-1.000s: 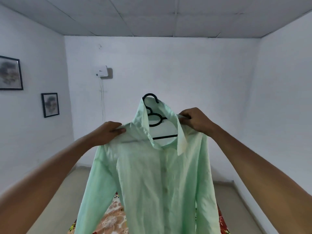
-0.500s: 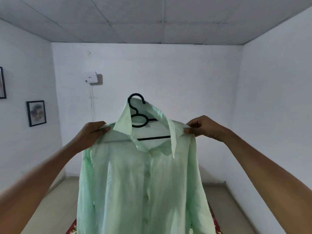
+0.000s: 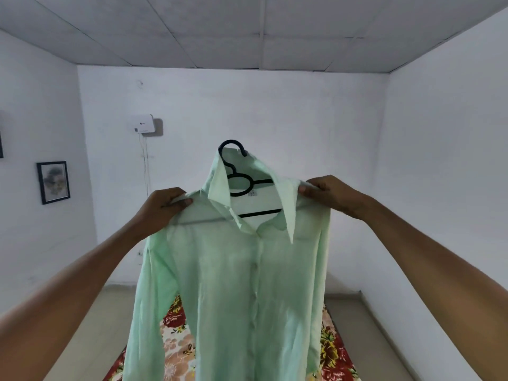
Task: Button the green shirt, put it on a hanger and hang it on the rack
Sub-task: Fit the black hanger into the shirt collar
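The pale green shirt point(image 3: 242, 284) hangs in front of me on a black hanger point(image 3: 242, 185), its front buttoned and its collar standing up. The hanger's hook sticks out above the collar, and its bar shows through the neck opening. My left hand point(image 3: 162, 210) grips the shirt's left shoulder over the hanger's arm. My right hand point(image 3: 327, 195) pinches the right shoulder beside the collar point. Both arms are stretched out, holding the shirt up in the air. No rack is in view.
A floral cloth point(image 3: 176, 339) in red and cream lies on the floor below the shirt. White walls close the room on three sides. A framed picture point(image 3: 53, 182) hangs on the left wall and a small white box point(image 3: 143, 123) on the far wall.
My view has swung slightly, so the shirt now sits nearer the middle. Both hands keep their hold on the shoulders, the right one a little further out along the shoulder than a second ago.
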Motion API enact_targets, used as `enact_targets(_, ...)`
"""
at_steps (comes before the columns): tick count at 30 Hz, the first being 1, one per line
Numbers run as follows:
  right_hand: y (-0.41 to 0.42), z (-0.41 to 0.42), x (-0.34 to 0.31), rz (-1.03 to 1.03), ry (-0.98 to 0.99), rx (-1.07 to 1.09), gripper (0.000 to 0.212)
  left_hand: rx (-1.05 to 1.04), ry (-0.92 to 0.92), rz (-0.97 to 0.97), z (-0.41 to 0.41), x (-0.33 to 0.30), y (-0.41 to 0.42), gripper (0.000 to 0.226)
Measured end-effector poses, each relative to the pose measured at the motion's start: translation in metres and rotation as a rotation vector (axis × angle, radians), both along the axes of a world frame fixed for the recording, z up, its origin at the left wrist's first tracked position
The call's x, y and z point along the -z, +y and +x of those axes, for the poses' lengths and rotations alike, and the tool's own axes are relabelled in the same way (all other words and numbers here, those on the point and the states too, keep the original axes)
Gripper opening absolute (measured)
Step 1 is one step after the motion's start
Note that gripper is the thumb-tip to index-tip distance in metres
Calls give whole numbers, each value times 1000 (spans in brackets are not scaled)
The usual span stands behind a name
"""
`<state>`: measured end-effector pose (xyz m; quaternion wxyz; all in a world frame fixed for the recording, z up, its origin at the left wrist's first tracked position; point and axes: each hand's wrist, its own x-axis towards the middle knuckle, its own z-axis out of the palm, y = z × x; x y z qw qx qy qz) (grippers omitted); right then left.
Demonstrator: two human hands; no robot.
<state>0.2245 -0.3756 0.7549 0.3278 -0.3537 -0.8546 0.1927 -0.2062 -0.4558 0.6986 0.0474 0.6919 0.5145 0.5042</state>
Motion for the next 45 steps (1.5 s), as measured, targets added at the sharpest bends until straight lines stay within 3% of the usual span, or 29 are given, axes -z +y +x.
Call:
enact_targets(2, -4, 4, -2, -20, 110, -5, 63, -47, -99, 3, -3, 0, -3, 10)
enact_targets(4, -8, 9, -3, -41, 197, -12, 57, -44, -182, -12, -14, 5, -8, 17)
enact_targets(7, -12, 13, -1, -65, 249, -2, 44, -14, -296, -32, -24, 10, -20, 9)
enact_targets(12, -16, 11, 3, -99, 252, 9, 49, 80, -439, -56, -31, 10, -28, 18)
enact_targets(18, -19, 7, 6, -111, 238, -5, 50, 145, -398, -326, -45, 11, -34, 31)
enact_targets(21, -18, 7, 8, -104, 219, 13, 57, 155, -390, -234, -40, 13, -38, 33)
enact_targets(25, -17, 8, 11, -132, 260, 24, 57, 51, -159, -175, -29, 21, -31, 25)
enact_targets(29, -20, 5, 12, -129, 261, 25, 57, 91, -295, -191, -40, 21, -28, 12)
enact_targets(36, -22, 7, 17, -158, 282, -10, 49, 152, -415, -363, -44, 20, -25, 33)
enact_targets(39, -19, 6, 21, -154, 273, 3, 50, 120, -333, -222, -34, 20, -24, 36)
enact_targets(41, -16, 5, 24, -140, 252, 14, 62, 77, -67, -127, -22, 18, -20, 27)
enact_targets(43, -11, 1, 25, -108, 231, 22, 77, 11, 206, -163, -11, 14, -13, 13)
enact_targets(45, -10, -5, 25, -71, 218, 24, 75, -18, 310, -189, -5, 15, -5, 32)
